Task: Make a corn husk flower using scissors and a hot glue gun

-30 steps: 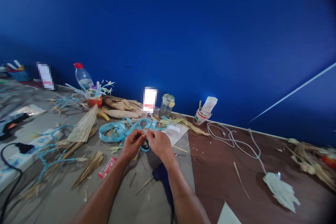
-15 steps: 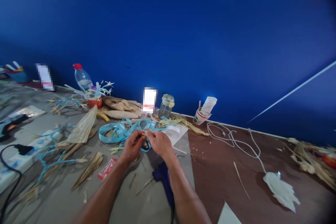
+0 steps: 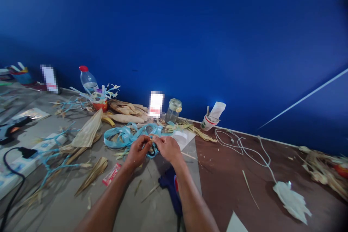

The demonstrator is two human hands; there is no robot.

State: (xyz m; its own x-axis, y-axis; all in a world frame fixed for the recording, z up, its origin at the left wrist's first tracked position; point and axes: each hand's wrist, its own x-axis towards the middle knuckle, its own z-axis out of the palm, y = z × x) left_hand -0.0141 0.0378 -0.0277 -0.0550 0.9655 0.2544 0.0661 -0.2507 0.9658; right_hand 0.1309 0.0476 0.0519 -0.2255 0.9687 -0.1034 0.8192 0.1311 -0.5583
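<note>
My left hand (image 3: 138,151) and my right hand (image 3: 169,148) meet over the middle of the table, fingertips pinched close together. Something small and pale shows between them, too small to name. Just behind the hands lies a loose coil of light blue ribbon (image 3: 119,138). A dark blue glue gun (image 3: 170,185) rests beside my right forearm, partly covered by it. Left of my left forearm are a red and white packet (image 3: 112,174) and a dried husk piece (image 3: 92,175).
A power strip (image 3: 29,166) with a black plug and blue-wrapped stems (image 3: 58,166) spread at left. Along the blue partition (image 3: 174,36) stand a bottle (image 3: 88,81), a glass jar (image 3: 173,111) and a paper cup (image 3: 208,122). A white cable (image 3: 254,156) crosses the brown board.
The view has shifted slightly. Both hands stay together at the same place, with the fingers moving a little. Slightly more of the glue gun shows beside my right forearm.
</note>
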